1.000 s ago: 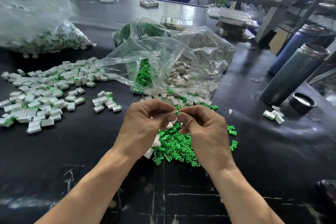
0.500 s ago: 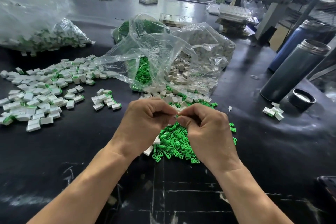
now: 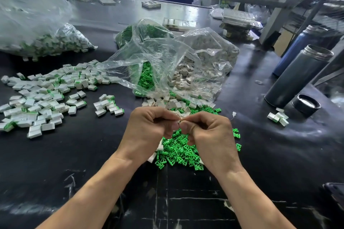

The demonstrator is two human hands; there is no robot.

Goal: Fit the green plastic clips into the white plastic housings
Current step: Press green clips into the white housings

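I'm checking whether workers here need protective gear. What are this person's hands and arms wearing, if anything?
Nothing is visible on them. The left hand and right hand are bare, with no gloves, rings or finger cots showing. Both forearms are uncovered up to the bottom edge of the picture: no sleeves, watch, wristband or grounding strap. Fingernails look short and unpainted.

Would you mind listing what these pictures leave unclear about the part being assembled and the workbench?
Head view only:
- Part pinched between left hand and right hand: fingertips hide it, so clip seating is unknown.
- Dark object at the right: cut off by the edge.
- Bag far left: blur and plastic glare obscure its contents.
- Back shelves: too blurred.
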